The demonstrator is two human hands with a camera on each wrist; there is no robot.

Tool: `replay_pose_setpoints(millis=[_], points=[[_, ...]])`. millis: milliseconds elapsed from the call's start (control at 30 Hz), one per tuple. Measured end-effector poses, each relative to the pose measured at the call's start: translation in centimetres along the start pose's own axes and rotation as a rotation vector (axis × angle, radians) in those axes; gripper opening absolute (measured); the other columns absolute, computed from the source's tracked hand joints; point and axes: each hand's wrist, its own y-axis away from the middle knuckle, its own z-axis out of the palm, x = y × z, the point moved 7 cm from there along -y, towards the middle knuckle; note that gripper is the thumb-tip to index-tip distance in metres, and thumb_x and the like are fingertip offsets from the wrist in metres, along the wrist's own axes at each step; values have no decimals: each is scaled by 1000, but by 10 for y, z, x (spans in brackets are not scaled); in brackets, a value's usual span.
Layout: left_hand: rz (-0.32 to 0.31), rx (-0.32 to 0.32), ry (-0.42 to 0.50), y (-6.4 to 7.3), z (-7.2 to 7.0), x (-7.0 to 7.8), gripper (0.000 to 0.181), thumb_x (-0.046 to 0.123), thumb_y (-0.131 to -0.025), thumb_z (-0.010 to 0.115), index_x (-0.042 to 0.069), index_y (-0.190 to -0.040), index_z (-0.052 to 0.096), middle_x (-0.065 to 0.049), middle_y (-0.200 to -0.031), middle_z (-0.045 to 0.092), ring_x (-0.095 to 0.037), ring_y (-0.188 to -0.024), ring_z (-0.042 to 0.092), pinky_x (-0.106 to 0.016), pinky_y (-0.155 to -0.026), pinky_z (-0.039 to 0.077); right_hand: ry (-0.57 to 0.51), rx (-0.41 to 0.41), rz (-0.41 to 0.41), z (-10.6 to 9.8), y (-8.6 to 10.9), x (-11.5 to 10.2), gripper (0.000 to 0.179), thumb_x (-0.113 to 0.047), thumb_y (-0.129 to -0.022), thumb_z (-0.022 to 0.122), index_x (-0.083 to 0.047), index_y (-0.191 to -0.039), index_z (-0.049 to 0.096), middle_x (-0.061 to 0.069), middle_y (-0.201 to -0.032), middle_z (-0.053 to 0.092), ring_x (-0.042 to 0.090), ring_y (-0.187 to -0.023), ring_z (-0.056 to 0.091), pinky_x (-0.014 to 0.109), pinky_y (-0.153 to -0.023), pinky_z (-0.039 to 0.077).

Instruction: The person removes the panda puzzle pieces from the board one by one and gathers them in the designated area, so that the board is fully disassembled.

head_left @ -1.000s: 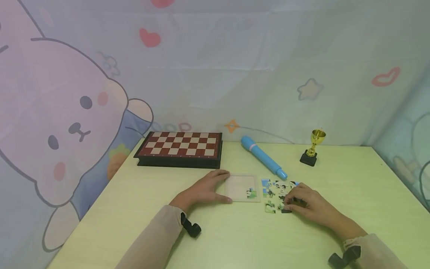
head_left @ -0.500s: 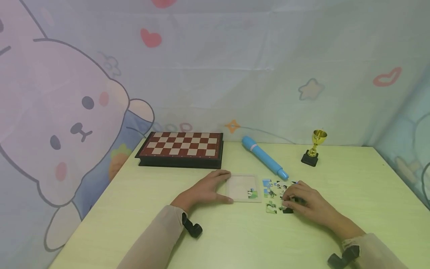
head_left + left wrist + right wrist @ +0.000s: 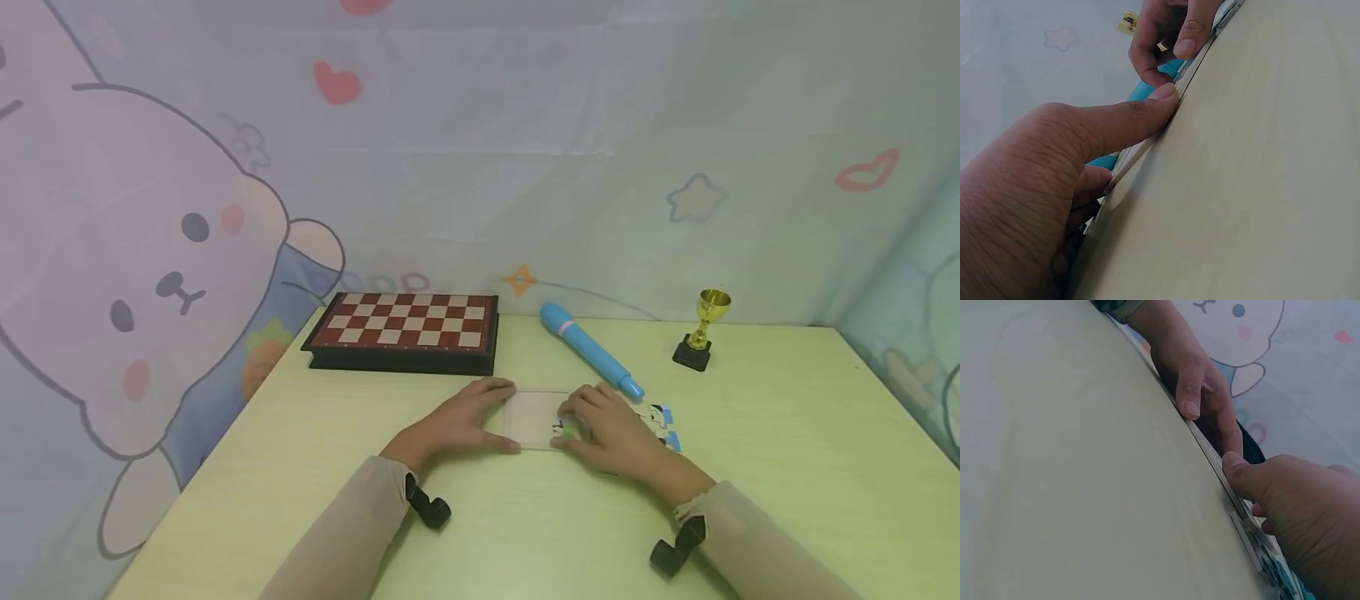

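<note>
A shallow pale puzzle tray (image 3: 529,421) lies flat on the table, with a green and white puzzle piece (image 3: 562,428) in its lower right part. My left hand (image 3: 461,423) grips the tray's left side, thumb at the near corner and fingers at the far one. In the left wrist view that thumb presses on the tray's rim (image 3: 1141,150). My right hand (image 3: 611,429) is over the tray's right side, fingers bent, thumb and fingertips around the piece. I cannot tell whether it holds another piece. Loose puzzle pieces (image 3: 660,417) show beyond the right hand, which hides the others.
A red and white chessboard box (image 3: 405,329) stands behind the left hand. Behind the tray a blue pen-shaped thing (image 3: 592,350) lies slantwise, its tip close to the loose pieces. A small gold trophy cup (image 3: 701,329) stands at the back right, before a printed cloth (image 3: 480,150).
My right hand has moved left from the loose puzzle pieces to the tray's right side, and now covers most of those pieces. The left hand stays at the tray's left side.
</note>
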Motion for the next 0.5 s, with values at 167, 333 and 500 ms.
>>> replay_pose_setpoints(millis=[167,333,500], points=[[-8,4,16,1,0,0,98,68,-78,74,18,-156,40,6,-160,32,-18,-147,29,-42,-117,30,13,6,44,0,0,0,34,-47,-87,77,-17,-101,68,-3,-105,61,18,-98,52,40,-87,47],[-11,1,14,0,2,-1,98,69,-78,73,19,-156,39,7,-160,31,-17,-147,28,-41,-117,30,-23,1,77,-1,4,2,32,-45,-87,77,-18,-102,69,-5,-104,61,17,-98,51,39,-85,47],[-8,1,8,0,0,0,98,68,-78,73,18,-156,40,6,-160,31,-18,-147,28,-42,-117,30,-37,-1,71,0,4,0,30,-43,-89,77,-19,-104,69,-6,-105,61,14,-98,47,37,-83,47]])
